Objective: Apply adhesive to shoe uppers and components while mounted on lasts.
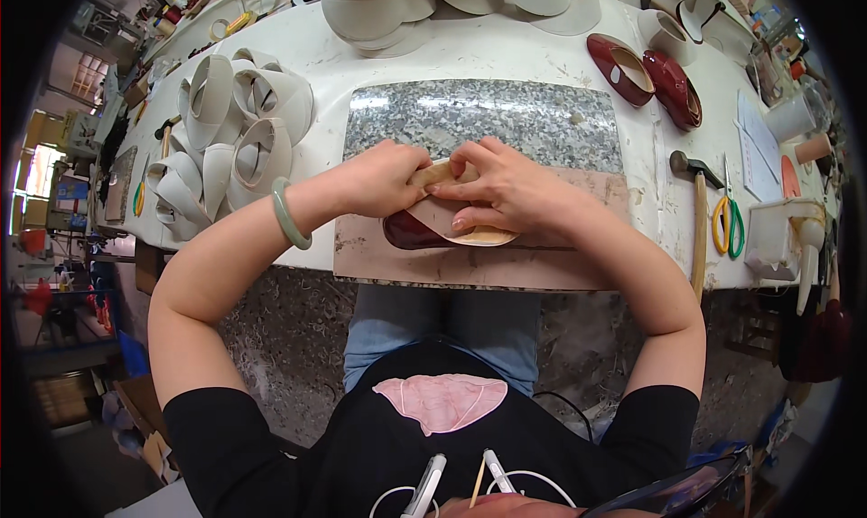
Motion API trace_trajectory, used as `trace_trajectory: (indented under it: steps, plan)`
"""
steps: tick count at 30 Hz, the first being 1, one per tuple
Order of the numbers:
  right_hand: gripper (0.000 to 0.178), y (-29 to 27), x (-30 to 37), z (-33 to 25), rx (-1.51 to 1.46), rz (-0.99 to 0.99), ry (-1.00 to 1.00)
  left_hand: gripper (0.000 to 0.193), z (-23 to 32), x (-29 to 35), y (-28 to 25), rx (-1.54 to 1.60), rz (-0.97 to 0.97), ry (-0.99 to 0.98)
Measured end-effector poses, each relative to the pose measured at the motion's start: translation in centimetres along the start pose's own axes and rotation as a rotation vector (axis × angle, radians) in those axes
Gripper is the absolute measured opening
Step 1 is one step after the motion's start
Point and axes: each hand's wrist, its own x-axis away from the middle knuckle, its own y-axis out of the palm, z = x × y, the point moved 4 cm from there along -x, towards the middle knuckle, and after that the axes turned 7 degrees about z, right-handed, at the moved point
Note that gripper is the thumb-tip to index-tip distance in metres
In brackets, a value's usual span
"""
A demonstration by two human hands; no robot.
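Observation:
Over the table's front edge I hold a dark red shoe upper (412,232) with a pale tan lining, folded partly open. My left hand (390,177), below a green bangle (291,213), is closed with its fingertips pinching the upper's far rim. My right hand (508,189) is bent over the upper, its fingers curled onto the lining and edge. Part of the upper is hidden beneath my fingers. Beneath lies a brownish-pink board (470,267), up against a speckled granite slab (479,112).
Several pale grey uppers (212,98) are heaped at the left, with more grey pieces (375,8) at the back. Two dark red shoe uppers (673,89) sit at the back right. A hammer (700,211), scissors (727,222) and a white container (777,238) are at the right.

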Motion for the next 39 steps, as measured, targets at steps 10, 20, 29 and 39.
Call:
trace_trajectory:
  steps: [10,20,29,39]
  plan:
    - [0.044,0.3,-0.4,-0.3,0.105,-0.022,-0.024,0.018,-0.5,0.9,1.2,-0.135,0.119,-0.008]
    - [0.033,0.7,-1.6,-1.0,0.103,-0.072,0.022,0.030,-3.3,2.4,0.1,0.204,0.144,-0.222]
    - [0.048,1.6,-2.9,-1.3,-0.176,-0.231,-0.129,0.026,-3.7,2.0,0.2,0.185,0.280,-0.130]
    - [0.074,2.8,4.2,-6.6,0.287,-0.072,0.154,0.037,0.6,4.6,0.1,-0.070,0.723,0.563]
